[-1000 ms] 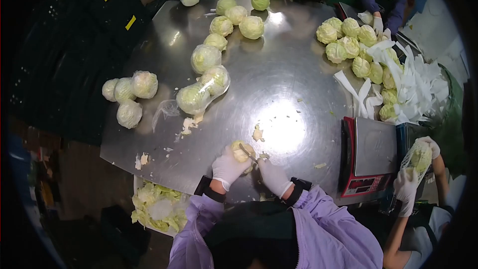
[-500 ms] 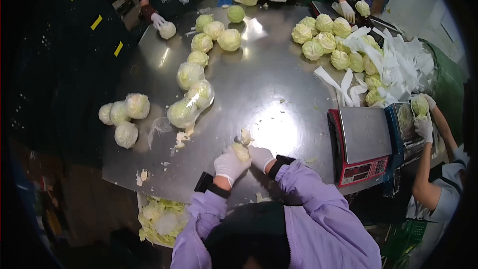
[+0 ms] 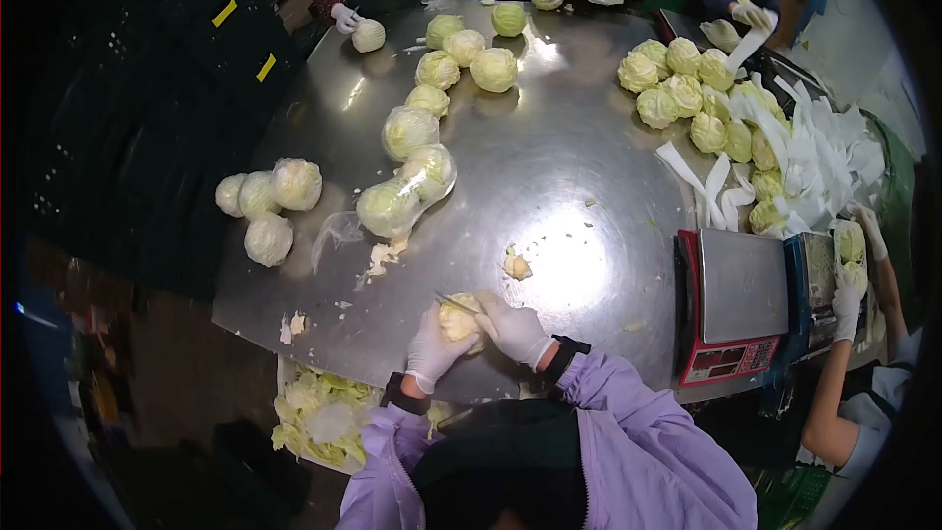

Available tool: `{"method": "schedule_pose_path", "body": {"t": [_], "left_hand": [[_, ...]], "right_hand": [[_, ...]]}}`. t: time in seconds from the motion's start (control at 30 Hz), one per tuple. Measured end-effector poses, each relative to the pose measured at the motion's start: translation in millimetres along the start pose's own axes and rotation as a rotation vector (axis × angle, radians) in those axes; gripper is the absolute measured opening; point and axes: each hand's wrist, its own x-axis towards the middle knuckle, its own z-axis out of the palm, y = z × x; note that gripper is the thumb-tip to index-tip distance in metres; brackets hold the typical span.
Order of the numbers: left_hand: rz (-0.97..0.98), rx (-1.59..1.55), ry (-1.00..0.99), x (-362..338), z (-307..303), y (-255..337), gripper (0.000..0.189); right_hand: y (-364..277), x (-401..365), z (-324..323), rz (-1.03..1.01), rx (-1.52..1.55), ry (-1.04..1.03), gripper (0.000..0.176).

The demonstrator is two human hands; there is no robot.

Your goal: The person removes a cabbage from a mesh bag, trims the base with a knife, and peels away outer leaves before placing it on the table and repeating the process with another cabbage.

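A small pale cabbage (image 3: 458, 324) is in my left hand (image 3: 432, 348), whose gloved fingers are wrapped round its left side. My right hand (image 3: 514, 328), also gloved, is closed at the cabbage's right side. From it a thin knife blade (image 3: 455, 303) lies across the top of the cabbage, pointing up and left; its handle is hidden in the fingers. Just beyond my hands, a cut cabbage stump piece (image 3: 517, 263) rests on the steel table (image 3: 549, 167).
Wrapped cabbages (image 3: 388, 206) lie ahead left, with more (image 3: 270, 238) at the left edge. A red scale (image 3: 736, 294) stands right, beyond it cabbages (image 3: 657, 108) and white foam strips (image 3: 824, 152). Below the table sits a leaf-filled bin (image 3: 319, 422). Several co-workers stand around.
The view has shifted, so the table appears farther right. My hands and the cabbage are closer to me, apart from the stump piece. The knife blade now lies across the cabbage's top.
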Motion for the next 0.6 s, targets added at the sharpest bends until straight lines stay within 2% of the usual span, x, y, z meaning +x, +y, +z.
{"method": "schedule_pose_path", "body": {"t": [0.1, 0.17, 0.33, 0.5, 0.6], "left_hand": [[-0.021, 0.032, -0.023, 5.1, 0.1, -2.5, 0.084], [-0.011, 0.035, -0.027, 7.1, 1.7, -4.2, 0.082], [-0.018, 0.15, -0.093, 12.2, -5.4, 15.7, 0.091], [-0.025, 0.258, -0.121, 13.1, -0.6, 19.8, 0.099], [0.022, 0.274, -0.121, 13.5, -0.1, 20.0, 0.101]], "right_hand": [[-3.3, 3.2, 9.8, -0.024, 0.004, 0.054, 0.051], [-6.0, 2.6, 6.7, 0.015, 0.012, 0.015, 0.049], [7.8, 16.8, 0.8, 0.024, 0.054, 0.012, 0.041], [16.0, 26.7, -15.3, 0.134, -0.021, -0.224, 0.036], [18.3, 30.0, -19.5, 0.126, -0.033, -0.215, 0.037]]}}
